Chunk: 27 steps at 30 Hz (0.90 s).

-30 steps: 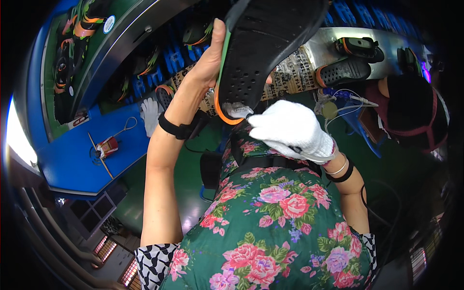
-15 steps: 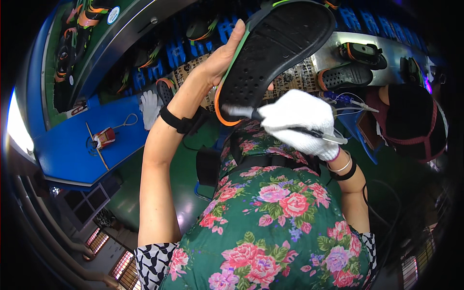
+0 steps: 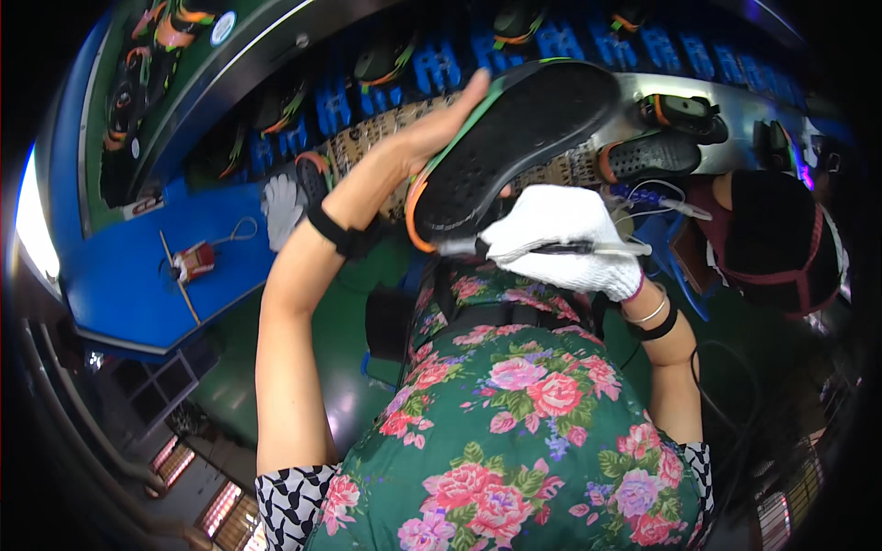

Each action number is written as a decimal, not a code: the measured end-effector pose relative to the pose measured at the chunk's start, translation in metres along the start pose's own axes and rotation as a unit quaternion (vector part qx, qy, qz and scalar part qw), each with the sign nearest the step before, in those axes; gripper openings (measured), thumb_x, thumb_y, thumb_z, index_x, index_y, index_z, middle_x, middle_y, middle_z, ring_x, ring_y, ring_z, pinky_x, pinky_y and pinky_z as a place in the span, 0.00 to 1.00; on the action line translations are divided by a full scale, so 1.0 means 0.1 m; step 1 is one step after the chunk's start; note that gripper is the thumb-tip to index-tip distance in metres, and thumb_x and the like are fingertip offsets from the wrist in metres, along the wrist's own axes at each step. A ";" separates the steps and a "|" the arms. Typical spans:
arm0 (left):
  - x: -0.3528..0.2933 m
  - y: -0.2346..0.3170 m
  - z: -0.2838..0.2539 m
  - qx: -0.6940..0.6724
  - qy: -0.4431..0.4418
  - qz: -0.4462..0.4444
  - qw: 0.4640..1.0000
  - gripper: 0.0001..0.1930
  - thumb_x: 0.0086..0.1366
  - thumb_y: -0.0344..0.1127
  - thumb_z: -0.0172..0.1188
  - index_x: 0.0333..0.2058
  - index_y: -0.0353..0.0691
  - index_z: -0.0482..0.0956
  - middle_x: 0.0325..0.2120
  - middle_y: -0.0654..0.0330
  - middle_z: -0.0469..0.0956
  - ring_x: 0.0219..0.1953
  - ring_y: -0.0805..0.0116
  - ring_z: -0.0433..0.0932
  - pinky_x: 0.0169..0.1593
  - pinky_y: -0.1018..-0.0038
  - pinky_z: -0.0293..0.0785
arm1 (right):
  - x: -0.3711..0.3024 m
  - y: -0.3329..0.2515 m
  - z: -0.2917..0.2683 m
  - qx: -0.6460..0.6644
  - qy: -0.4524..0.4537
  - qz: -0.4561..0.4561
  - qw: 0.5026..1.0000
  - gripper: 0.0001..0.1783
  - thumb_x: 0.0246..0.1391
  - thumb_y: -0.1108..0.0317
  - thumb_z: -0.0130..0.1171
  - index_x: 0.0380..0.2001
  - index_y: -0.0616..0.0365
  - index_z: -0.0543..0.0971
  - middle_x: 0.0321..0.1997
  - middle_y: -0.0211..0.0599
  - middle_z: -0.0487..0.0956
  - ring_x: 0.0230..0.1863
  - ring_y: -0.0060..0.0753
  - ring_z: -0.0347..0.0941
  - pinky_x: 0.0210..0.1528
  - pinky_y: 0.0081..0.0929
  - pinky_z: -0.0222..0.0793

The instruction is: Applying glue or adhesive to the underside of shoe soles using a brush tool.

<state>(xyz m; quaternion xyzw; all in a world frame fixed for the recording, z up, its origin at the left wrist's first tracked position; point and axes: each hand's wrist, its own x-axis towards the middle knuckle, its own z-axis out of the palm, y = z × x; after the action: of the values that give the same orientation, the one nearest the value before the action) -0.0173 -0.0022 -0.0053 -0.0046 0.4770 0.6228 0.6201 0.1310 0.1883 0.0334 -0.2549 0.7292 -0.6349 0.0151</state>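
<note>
Shoe [image 3: 524, 138] at about 1 o'clock from the head view's centre, sole facing the camera, toe toward 2, orange-edged heel toward 8. At 12 o'clock the bare left grip [image 3: 430, 133] clasps its side; at 2 the gloved right grip [image 3: 560, 225] pinches a brush [image 3: 457, 247], bristles blurred beside the heel. The shoe looks light, firm yet bendy, perhaps slightly slippery; mid-side seems the surest hold.
</note>
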 end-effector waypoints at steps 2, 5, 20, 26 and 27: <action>-0.08 -0.07 -0.02 -0.089 -0.023 0.042 0.995 0.48 0.66 0.77 0.35 0.60 0.33 0.70 0.45 0.44 0.82 0.36 0.54 0.87 0.40 0.60 0.87 | -0.04 0.04 -0.01 0.083 0.076 0.048 0.992 0.09 0.47 0.75 0.72 0.34 0.59 0.88 0.36 0.36 0.87 0.38 0.33 0.84 0.48 0.28 0.78; -0.12 -0.19 0.06 -0.322 0.058 0.107 0.939 0.52 0.62 0.81 0.33 0.64 0.37 0.68 0.52 0.44 0.79 0.44 0.49 0.85 0.50 0.51 0.83 | -0.03 -0.04 -0.08 0.107 0.210 0.154 0.960 0.10 0.49 0.79 0.70 0.38 0.65 0.86 0.39 0.41 0.86 0.40 0.30 0.83 0.47 0.26 0.77; -0.26 -1.18 -0.07 -0.307 0.057 0.142 0.939 0.25 0.75 0.47 0.49 0.61 0.35 0.71 0.57 0.46 0.75 0.53 0.45 0.79 0.56 0.49 0.79 | 0.07 -0.02 -0.07 -0.164 0.169 -0.059 0.970 0.11 0.47 0.76 0.70 0.36 0.57 0.85 0.38 0.39 0.86 0.39 0.40 0.82 0.43 0.35 0.77; -0.42 -0.92 0.23 -0.390 -0.062 0.258 0.882 0.36 0.72 0.64 0.45 0.62 0.36 0.70 0.58 0.49 0.75 0.59 0.46 0.75 0.62 0.47 0.71 | 0.02 -0.18 0.05 -0.212 0.219 -0.067 0.950 0.14 0.45 0.77 0.72 0.38 0.59 0.86 0.38 0.40 0.86 0.35 0.38 0.81 0.38 0.32 0.76; -0.41 -0.92 0.21 -0.434 -0.054 0.257 0.862 0.37 0.71 0.63 0.47 0.63 0.35 0.70 0.58 0.48 0.76 0.59 0.46 0.75 0.61 0.49 0.73 | 0.02 -0.19 0.07 -0.230 0.231 -0.073 0.942 0.14 0.45 0.76 0.71 0.38 0.59 0.86 0.39 0.41 0.86 0.35 0.39 0.80 0.37 0.32 0.76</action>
<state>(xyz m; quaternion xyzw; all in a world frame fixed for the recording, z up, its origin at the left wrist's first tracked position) 0.0764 -0.0414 -0.0237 -0.1165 0.1084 0.9034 0.3981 0.1387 0.1802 0.0508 -0.1502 0.8184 -0.4903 -0.2594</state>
